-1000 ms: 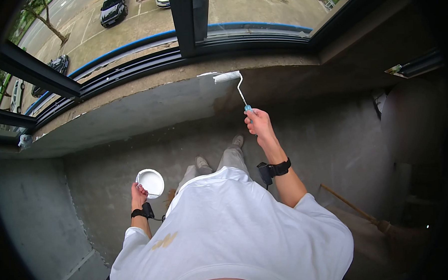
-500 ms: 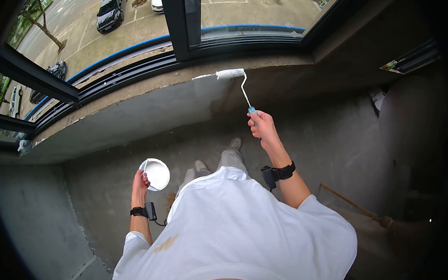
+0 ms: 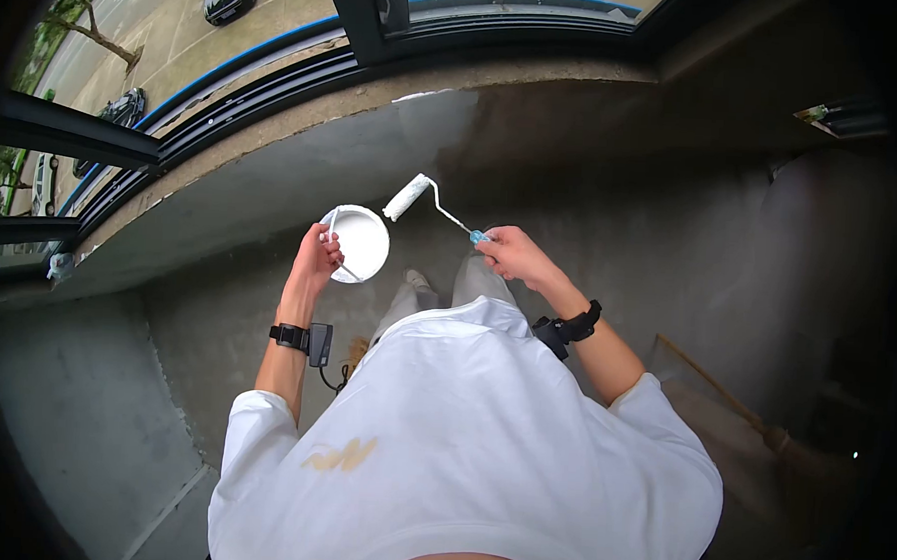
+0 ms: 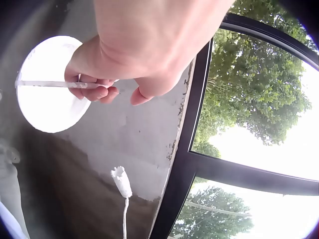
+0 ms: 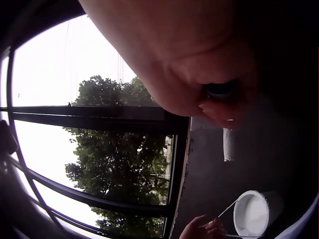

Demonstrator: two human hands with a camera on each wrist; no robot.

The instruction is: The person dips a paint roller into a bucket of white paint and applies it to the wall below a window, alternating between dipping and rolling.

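My right hand point(image 3: 517, 255) grips the blue handle point(image 3: 478, 237) of a paint roller point(image 3: 407, 197). The roller's white, paint-coated sleeve hangs just right of a white bucket point(image 3: 384, 245). White paint point(image 3: 355, 238) shows inside the bucket. With curled fingers, my left hand point(image 3: 316, 254) holds the bucket by its thin white bail handle point(image 4: 47, 84). In the left wrist view the roller point(image 4: 121, 182) appears apart from the bucket. The right wrist view has the roller sleeve point(image 5: 228, 144) beyond my right fist, with the bucket point(image 5: 251, 213) lower down.
Below the window frame point(image 3: 267, 82) runs a grey wall point(image 3: 272, 192), with a streak of white paint point(image 3: 421, 96) along its top edge. A broom point(image 3: 709, 381) lies on the right. My shoes point(image 3: 417, 278) stand on the concrete floor.
The roller has left the wall's top edge and come down and left toward the bucket. My left hand has raised the bucket forward and to the right. The head view has tilted down.
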